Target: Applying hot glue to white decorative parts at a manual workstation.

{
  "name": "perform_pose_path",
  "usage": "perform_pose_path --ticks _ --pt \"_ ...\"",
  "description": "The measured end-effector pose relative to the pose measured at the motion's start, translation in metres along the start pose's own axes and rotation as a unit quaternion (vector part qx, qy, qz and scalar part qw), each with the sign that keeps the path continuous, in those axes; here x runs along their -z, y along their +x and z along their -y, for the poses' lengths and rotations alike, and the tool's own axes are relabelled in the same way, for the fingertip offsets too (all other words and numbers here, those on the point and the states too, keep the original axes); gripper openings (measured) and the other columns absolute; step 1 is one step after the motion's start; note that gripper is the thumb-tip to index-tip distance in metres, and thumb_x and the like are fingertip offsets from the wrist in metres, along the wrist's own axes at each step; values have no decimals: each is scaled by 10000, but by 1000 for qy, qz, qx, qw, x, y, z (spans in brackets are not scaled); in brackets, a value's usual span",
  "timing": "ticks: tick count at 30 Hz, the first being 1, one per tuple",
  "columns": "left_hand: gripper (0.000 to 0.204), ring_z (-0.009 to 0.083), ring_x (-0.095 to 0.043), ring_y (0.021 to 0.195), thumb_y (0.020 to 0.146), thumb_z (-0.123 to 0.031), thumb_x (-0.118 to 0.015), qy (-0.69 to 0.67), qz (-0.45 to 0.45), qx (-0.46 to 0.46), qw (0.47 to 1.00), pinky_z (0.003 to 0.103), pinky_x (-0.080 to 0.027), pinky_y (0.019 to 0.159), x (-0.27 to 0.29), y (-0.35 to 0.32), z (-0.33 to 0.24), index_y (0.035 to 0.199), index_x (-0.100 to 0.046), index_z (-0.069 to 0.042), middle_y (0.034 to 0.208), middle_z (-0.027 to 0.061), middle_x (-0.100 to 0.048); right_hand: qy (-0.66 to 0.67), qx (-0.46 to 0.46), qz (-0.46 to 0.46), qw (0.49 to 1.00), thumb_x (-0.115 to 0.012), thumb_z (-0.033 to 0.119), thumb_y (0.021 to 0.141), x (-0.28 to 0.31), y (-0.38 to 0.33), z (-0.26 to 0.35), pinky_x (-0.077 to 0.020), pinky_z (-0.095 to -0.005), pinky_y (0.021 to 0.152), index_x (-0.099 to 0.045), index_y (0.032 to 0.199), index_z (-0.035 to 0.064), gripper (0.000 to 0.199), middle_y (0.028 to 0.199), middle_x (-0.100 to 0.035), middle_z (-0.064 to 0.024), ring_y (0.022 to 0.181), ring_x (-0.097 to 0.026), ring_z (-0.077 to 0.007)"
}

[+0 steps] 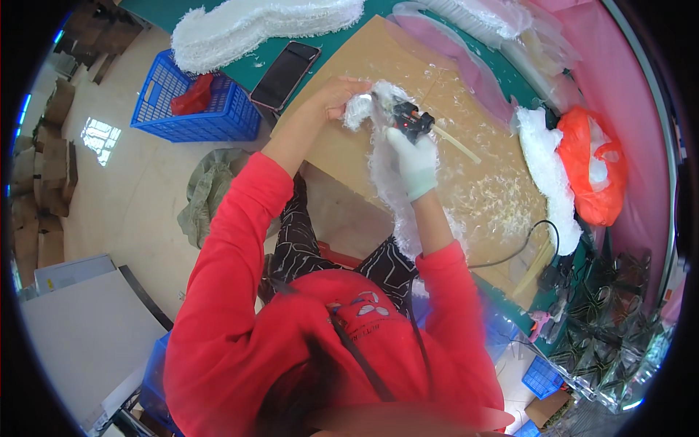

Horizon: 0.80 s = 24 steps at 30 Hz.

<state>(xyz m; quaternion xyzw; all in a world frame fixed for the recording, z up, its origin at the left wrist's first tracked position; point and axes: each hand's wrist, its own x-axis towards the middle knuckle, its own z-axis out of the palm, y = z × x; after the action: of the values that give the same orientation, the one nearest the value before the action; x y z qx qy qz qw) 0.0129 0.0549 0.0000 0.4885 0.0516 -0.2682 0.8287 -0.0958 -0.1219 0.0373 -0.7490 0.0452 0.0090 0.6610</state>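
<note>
My right hand (413, 156), in a white glove, is closed around a black glue gun (413, 121) with a small red light. A pale glue stick (456, 143) sticks out of its back end. My bare left hand (338, 96) grips the upper end of a white fluffy strip (357, 111), just left of the gun. From there the strip runs down past my right wrist toward my lap. The gun's tip is hidden against the white fluff.
A brown board (480, 109) strewn with white fibres covers the green table. A phone (285, 75) lies at its left edge, near a blue basket (195, 98). White fluffy pieces (255, 29) lie at the back. To the right are a red plastic bag (593, 171) and a black cable (526, 244).
</note>
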Motion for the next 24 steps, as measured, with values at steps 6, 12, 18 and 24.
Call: perform_pose_path --ticks 6,12,18,24 --pt "248 217 -616 859 850 -107 -541 -9 -1 2 1000 357 -521 747 0 1 1 1044 -553 47 980 139 -609 30 -18 -4 999 -639 175 756 -1 0 -2 -419 -236 688 -598 951 20 252 839 -578 7 763 -509 -79" --pt "212 228 -619 791 843 -73 -535 -33 -9 3 999 370 -538 666 -3 -1 3 997 -553 71 900 152 -607 -13 31 -19 999 -630 262 743 0 3 -11 -439 -279 649 -598 941 2 328 769 -609 -50 676 -542 -140" --pt "200 216 -624 752 823 -69 -570 -40 7 -10 999 350 -537 640 1 3 6 969 -567 69 880 144 -614 -77 17 7 997 -630 155 762 4 -3 -5 -422 -246 706 -605 960 22 240 846 -592 3 765 -524 -90" --pt "194 182 -625 709 792 -43 -607 17 -18 -21 999 308 -529 609 -4 -2 6 951 -584 67 852 126 -627 146 -79 -49 985 -629 153 748 10 -7 8 -388 -213 696 -596 941 53 220 848 -595 17 782 -533 -76"
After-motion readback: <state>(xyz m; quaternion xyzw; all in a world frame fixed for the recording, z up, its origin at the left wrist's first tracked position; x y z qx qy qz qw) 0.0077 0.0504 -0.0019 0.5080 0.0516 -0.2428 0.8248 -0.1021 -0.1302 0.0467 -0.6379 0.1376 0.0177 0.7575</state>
